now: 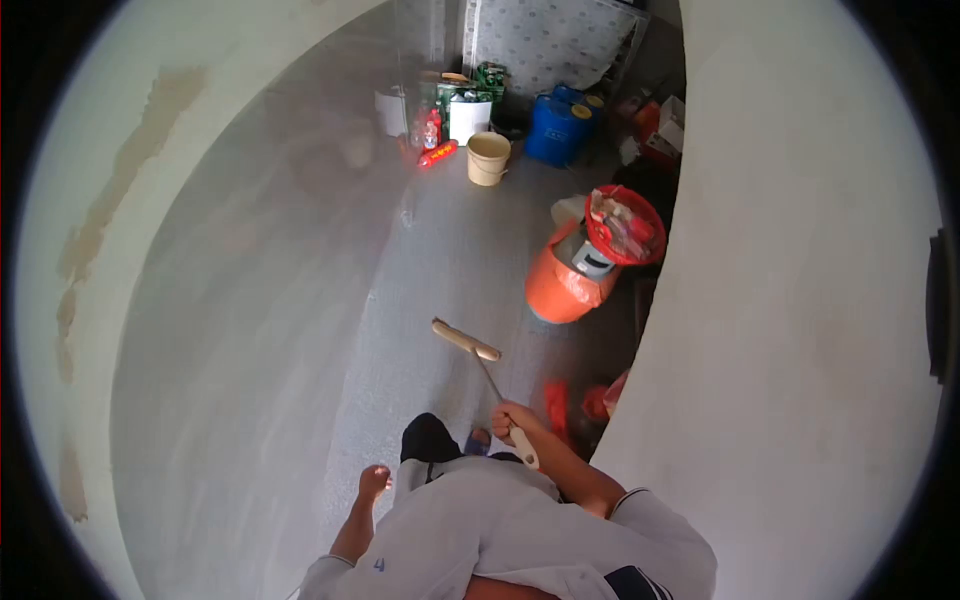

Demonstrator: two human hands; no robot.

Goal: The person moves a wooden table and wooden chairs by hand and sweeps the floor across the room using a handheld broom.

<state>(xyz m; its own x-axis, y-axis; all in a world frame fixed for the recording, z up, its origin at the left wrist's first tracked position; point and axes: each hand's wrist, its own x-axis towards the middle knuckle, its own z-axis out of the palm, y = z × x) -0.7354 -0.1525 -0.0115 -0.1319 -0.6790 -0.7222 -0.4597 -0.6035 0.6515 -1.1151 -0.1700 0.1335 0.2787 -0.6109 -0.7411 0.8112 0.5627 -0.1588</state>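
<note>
My right hand (512, 422) is wrapped around the pale handle of a paint roller (464, 339). The thin metal rod points forward from my fist, and the beige roller head hangs ahead of me above the grey floor, touching no wall that I can make out. Low on the left, beside my leg, my left hand (375, 482) has its fingers curled; whether anything small is inside them is hidden. Below the roller, a dark trouser leg (428, 438) and one sandalled foot (478, 440) show.
An orange-wrapped gas cylinder (562, 285) stands right, a red basin (627, 225) of scraps on top. Farther back are a cream bucket (488, 158), a blue jug (557, 130), a white-and-green pail (469, 117) and a red bottle (437, 154). A pale wall (790, 330) closes the right.
</note>
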